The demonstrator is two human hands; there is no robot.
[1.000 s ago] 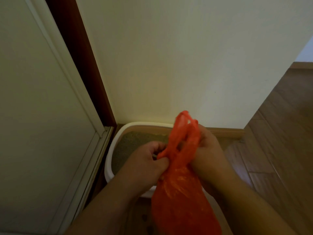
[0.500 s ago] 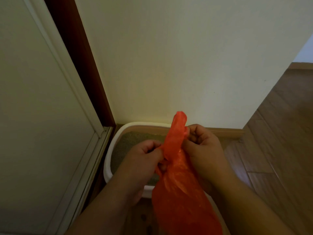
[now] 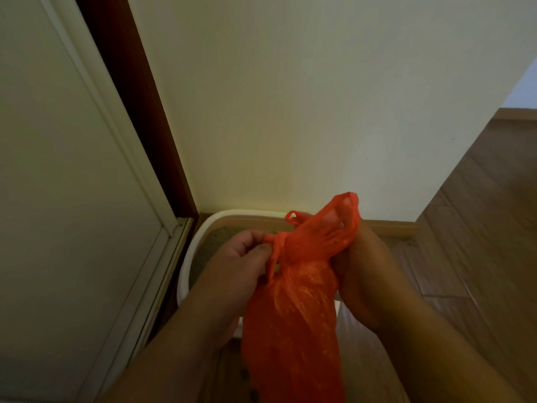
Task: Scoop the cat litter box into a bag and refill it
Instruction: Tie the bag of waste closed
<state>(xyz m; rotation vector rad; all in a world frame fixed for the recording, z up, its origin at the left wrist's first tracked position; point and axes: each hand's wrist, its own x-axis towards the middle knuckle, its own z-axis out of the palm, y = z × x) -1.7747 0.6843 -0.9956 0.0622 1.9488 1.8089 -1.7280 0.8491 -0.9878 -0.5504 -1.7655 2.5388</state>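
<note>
bag: thin orange plastic bag [image 3: 290, 330], bulging, held upright between both hands over the near edge of the litter box; neck gathered, handle loops standing above it.
left hand: left hand [image 3: 241, 263], fingers curled, pinching a twisted strand of the bag's neck.
right hand: right hand [image 3: 363, 271], fingers gripping the other side of the neck, partly hidden by plastic.
litter box: white plastic litter box [image 3: 186, 266] holding grey litter, on the wooden floor [image 3: 479, 228], against the cream wall [image 3: 290, 112], beside a white door [image 3: 58, 199].
</note>
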